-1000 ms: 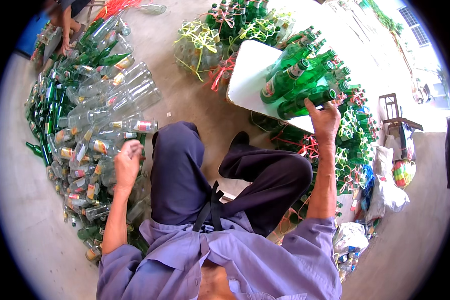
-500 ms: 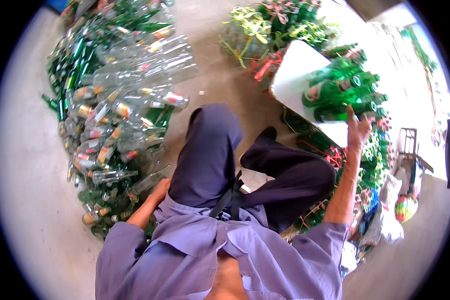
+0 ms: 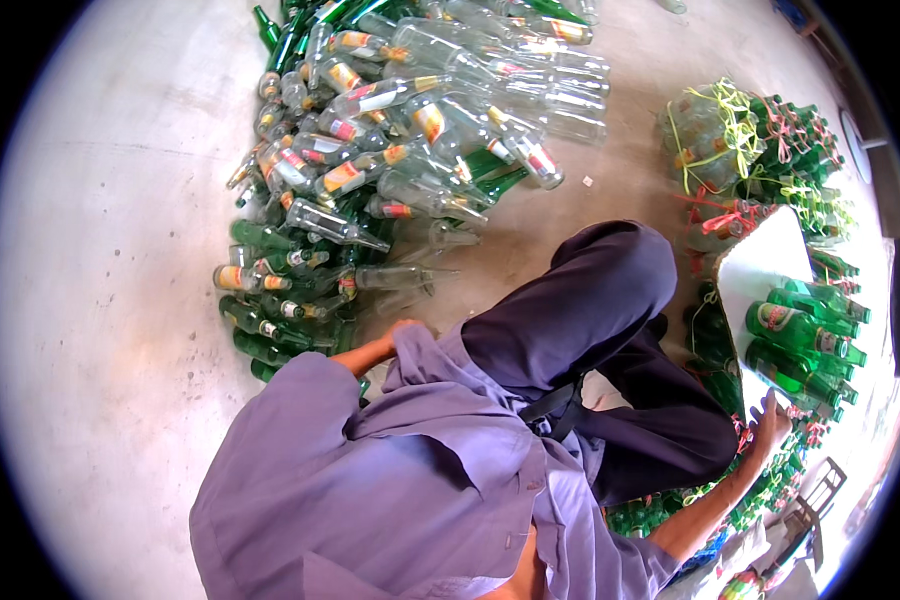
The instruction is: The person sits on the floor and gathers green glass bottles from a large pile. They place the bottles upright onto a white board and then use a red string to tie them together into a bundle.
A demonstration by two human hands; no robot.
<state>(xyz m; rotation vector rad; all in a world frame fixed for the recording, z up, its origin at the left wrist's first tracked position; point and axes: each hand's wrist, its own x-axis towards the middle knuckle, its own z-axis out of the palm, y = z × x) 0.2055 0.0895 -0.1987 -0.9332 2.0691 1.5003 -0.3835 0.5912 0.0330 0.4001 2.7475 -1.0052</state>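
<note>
My right hand [image 3: 771, 424] is at the near edge of a white board [image 3: 746, 286], just short of the green bottles [image 3: 796, 327] lying on it. Its fingers stretch toward the bottles and appear to hold nothing. Several green bottles lie side by side there, their necks pointing right. On the left, my left hand [image 3: 404, 330] is low by my hip, beside the pile of loose bottles. The shirt and leg hide most of its fingers, so its hold is not visible. A clear bottle [image 3: 400, 277] lies nearest to it.
A big heap of clear and green bottles [image 3: 440, 120] covers the floor ahead and left. Bundles of bottles tied with yellow string [image 3: 727, 122] and red string [image 3: 727, 222] stand at the right. A chair frame [image 3: 821, 490] and white sacks [image 3: 730, 555] are at the lower right.
The view has turned left, so the heap and board appear farther right. My right hand has drawn back from the lowest green bottle on the board. My left hand stays low beside my hip.
</note>
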